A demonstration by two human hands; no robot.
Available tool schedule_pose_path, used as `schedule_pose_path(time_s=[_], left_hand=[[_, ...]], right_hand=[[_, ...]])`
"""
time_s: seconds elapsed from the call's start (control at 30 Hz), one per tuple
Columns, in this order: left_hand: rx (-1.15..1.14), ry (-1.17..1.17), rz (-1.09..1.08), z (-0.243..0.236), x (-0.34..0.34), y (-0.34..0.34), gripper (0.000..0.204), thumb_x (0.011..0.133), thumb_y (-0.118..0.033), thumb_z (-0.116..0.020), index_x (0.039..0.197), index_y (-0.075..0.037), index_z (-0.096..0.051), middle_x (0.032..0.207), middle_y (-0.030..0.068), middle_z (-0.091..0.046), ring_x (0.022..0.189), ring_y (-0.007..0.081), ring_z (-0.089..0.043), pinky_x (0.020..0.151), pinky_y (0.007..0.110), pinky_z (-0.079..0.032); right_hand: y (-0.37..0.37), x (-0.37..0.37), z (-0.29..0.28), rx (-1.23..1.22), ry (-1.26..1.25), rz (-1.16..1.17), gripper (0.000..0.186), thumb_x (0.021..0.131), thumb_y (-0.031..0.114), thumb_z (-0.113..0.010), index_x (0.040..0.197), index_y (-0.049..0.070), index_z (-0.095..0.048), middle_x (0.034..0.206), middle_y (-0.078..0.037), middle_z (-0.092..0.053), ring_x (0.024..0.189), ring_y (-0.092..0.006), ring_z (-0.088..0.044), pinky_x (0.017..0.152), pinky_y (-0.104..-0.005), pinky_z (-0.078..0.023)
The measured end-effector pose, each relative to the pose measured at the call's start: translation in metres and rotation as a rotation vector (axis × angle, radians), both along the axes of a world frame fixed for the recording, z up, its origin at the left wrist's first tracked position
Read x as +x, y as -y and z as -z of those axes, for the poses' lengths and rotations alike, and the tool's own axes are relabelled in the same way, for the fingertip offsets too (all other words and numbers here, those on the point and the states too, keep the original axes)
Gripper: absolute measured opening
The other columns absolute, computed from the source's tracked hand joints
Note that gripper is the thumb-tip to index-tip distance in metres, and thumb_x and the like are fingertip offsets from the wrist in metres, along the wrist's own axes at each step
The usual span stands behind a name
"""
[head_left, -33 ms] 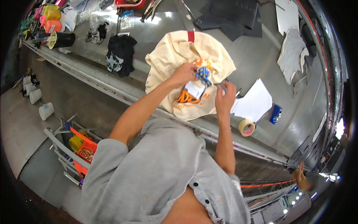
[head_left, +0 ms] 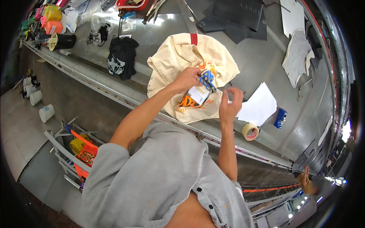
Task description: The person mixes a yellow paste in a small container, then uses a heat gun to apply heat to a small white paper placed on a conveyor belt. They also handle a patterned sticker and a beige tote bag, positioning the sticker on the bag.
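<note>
A cream cloth piece (head_left: 167, 57) with a red tab and orange print lies rumpled on the table before me. My left hand (head_left: 188, 78) is over its middle, with fingertips pinched on a blue patterned strip (head_left: 207, 80) with light dots. Beneath the strip, a small white card or label (head_left: 198, 95) rests over the print. At the cloth's right edge is my right hand (head_left: 231, 104), its fingers half bent and the thumb apart from them. I see nothing held in that hand.
White paper sheets (head_left: 260, 102), a tape roll (head_left: 250, 131) and a blue object (head_left: 280, 118) lie to the right. A black printed cloth (head_left: 122, 57) is left, dark sheets (head_left: 237, 19) at the back. The table's near rail (head_left: 125, 99) runs before me.
My right hand has drawn slightly back from the cloth's edge. The blue strip looks more stretched out under my left hand, which has barely shifted.
</note>
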State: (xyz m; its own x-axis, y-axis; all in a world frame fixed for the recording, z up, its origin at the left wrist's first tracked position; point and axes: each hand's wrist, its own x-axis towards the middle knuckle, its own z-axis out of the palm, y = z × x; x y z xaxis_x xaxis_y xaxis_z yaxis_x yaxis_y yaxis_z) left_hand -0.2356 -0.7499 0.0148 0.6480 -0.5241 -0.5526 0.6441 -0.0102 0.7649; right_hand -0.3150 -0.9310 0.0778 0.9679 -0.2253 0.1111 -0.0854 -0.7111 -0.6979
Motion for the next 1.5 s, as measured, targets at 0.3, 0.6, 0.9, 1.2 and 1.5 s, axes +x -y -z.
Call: schedule_pose_path(time_s=[0.3,0.6,0.9,1.2,1.5], left_hand=[[-0.03,-0.074,-0.023,0.006,-0.031,-0.009,0.028,0.08,0.007,-0.064,0.106,0.003,-0.055,0.093,0.008,-0.068,0.083,0.0113,-0.064,0.073,0.023,-0.052],[-0.138,-0.079,-0.113,0.039,-0.059,-0.012,0.031,0.081,0.007,-0.063,0.112,0.003,-0.057,0.095,0.0078,-0.068,0.083,0.0111,-0.064,0.074,0.024,-0.052],[-0.061,-0.04,-0.25,0.032,-0.068,-0.006,0.034,0.077,0.011,-0.062,0.11,0.007,-0.055,0.095,0.0115,-0.068,0.082,0.0155,-0.065,0.074,0.025,-0.052],[-0.015,-0.062,-0.345,0.021,-0.075,-0.002,0.035,0.077,0.008,-0.064,0.111,0.01,-0.054,0.094,0.0137,-0.068,0.08,0.017,-0.066,0.07,0.027,-0.055],[0.02,-0.042,-0.434,0.012,-0.082,0.002,0.03,0.082,-0.002,-0.067,0.11,0.005,-0.056,0.096,0.0113,-0.067,0.081,0.0146,-0.066,0.072,0.026,-0.055]], right_hand=[[-0.007,-0.005,0.038,0.807,-0.385,-0.326,0.061,0.077,0.006,-0.066,0.135,0.007,-0.049,0.133,-0.014,-0.051,0.129,-0.0305,-0.043,0.109,-0.0387,-0.031],[-0.011,-0.033,0.065,0.259,-0.128,-0.514,0.077,0.065,0.009,-0.079,0.135,0.008,-0.047,0.139,-0.012,-0.047,0.131,-0.0309,-0.041,0.107,-0.042,-0.032],[-0.009,-0.044,0.058,0.235,0.05,-0.453,0.055,0.068,0.004,-0.075,0.12,0.006,-0.059,0.135,-0.011,-0.051,0.127,-0.0326,-0.043,0.104,-0.0446,-0.035],[-0.004,-0.085,0.059,-0.066,0.149,-0.353,0.037,0.075,0.009,-0.07,0.111,0.006,-0.064,0.134,-0.014,-0.049,0.127,-0.0378,-0.039,0.105,-0.0464,-0.034],[0.001,-0.085,0.055,0.085,0.184,-0.395,0.038,0.074,0.009,-0.069,0.111,0.005,-0.063,0.135,-0.019,-0.045,0.129,-0.0402,-0.037,0.106,-0.0483,-0.031]])
